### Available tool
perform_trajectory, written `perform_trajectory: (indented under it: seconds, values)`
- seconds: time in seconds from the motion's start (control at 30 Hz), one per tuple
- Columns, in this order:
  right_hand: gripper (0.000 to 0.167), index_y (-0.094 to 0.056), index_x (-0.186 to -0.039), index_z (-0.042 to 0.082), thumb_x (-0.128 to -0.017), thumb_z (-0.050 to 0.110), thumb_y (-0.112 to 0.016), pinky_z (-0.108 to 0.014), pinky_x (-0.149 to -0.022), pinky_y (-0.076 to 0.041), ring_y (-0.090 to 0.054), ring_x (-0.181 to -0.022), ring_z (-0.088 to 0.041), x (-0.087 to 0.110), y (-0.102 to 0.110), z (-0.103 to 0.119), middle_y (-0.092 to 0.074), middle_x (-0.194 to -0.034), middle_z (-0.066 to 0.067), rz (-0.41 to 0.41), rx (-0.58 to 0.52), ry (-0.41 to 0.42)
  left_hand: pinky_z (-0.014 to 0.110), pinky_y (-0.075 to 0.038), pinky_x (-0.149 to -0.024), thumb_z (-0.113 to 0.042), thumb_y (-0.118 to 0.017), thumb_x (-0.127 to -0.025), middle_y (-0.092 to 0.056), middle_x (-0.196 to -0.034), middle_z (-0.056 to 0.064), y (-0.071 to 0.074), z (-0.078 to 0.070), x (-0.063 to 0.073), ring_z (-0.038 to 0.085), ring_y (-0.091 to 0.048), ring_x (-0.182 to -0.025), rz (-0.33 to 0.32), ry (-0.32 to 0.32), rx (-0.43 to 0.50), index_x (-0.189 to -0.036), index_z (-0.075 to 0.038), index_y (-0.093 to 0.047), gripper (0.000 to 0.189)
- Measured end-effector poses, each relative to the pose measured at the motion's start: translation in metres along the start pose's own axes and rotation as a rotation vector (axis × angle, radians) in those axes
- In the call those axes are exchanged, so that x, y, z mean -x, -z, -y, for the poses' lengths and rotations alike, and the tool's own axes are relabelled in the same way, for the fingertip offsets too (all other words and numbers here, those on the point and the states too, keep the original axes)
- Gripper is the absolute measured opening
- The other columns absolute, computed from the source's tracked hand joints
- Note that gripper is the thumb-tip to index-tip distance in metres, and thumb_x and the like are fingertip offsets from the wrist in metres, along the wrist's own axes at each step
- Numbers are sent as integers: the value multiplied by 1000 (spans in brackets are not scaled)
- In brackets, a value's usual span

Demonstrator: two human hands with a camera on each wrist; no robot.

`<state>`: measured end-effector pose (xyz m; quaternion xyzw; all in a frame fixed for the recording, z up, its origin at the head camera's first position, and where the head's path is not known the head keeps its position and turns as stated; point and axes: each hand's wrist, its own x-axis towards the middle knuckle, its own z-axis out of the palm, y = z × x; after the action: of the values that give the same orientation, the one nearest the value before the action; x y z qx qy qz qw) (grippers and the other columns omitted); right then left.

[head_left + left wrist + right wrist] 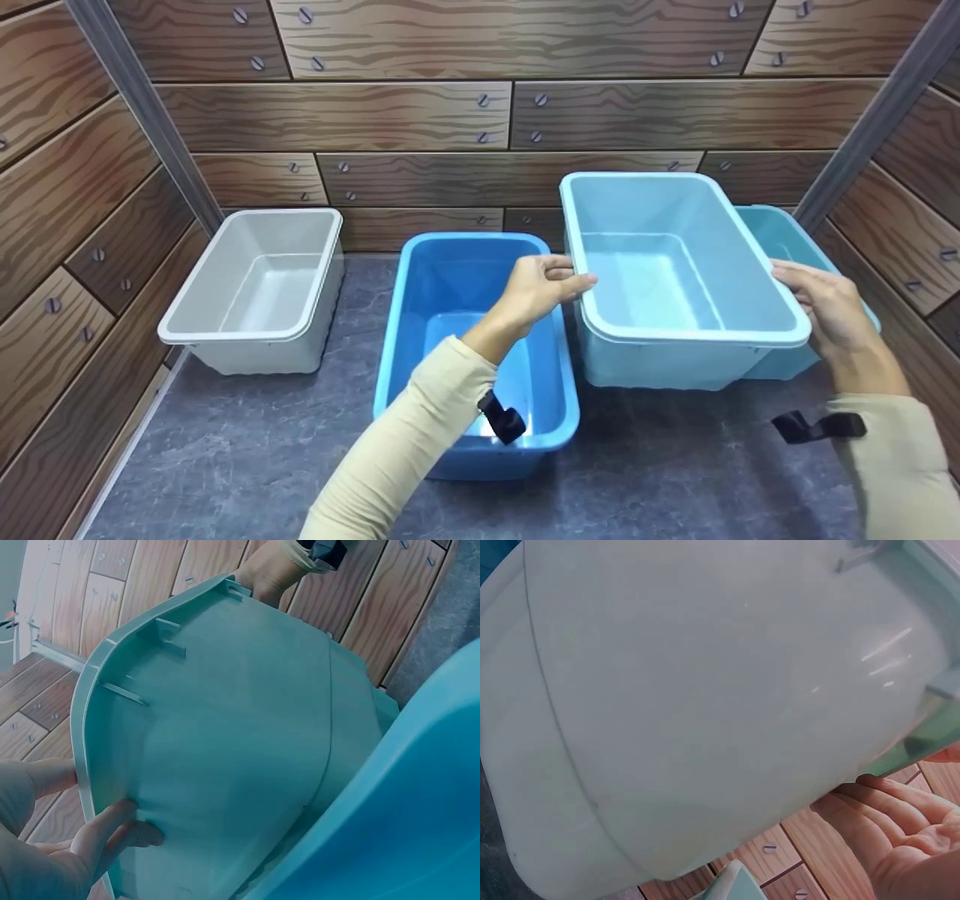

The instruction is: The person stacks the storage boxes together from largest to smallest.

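A light blue plastic bin (694, 335) is held up at the right, its rim between my two hands. My left hand (534, 291) pinches the left rim, thumb over the edge and fingers against the outer wall, as the left wrist view shows with the hand (71, 844) beside the bin's side (232, 720). On the opposite rim my right hand (836, 311) grips the edge. In the right wrist view, fingers of that hand (900, 829) lie against the outside under the rim. The bin's inside looks bare.
A deeper blue bin (390, 352) stands in the middle, under my left forearm. At the left stands a grey bin (247, 335). A teal bin (780, 367) sits behind the held one at the right. Wood-patterned walls (420, 116) enclose the dark floor (247, 457).
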<state>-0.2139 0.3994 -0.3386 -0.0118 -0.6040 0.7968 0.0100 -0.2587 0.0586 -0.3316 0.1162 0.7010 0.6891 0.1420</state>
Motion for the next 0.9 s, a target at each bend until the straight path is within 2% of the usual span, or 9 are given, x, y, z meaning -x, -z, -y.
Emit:
perform_trajectory:
  seconds: [0.43, 0.73, 0.9]
  values:
    - [33, -78, -94, 12, -97, 0, -47, -23, -59, -59, -72, -71, -11, 4, -3, 4, -78, -86, 0, 13, -51, 18, 27, -60, -86, -10, -70, -87, -71, -116, 20, 0, -3, 5, 23, -71, -103, 8, -28, 10, -123, 5, -61, 41]
    - [35, -77, -97, 8, -98, -2, -44, -24, -60, -59, -73, -73, -12, 5, -3, 8, -78, -89, -3, 47, -82, 43, 29, -59, -87, -13, -71, -86, -71, -116, 18, -1, -6, 10, 21, -72, -101, 3, -43, -22, -122, 4, -62, 41]
    - [35, -77, -96, 8, -97, -3, -44, -23, -60, -59, -73, -73, -11, 7, -5, 10, -78, -88, -3, 38, -76, 65, 31, -60, -87, -16, -72, -86, -71, -116, 17, 0, -9, 13, 20, -72, -100, 0, -56, -37, -123, 3, -62, 42]
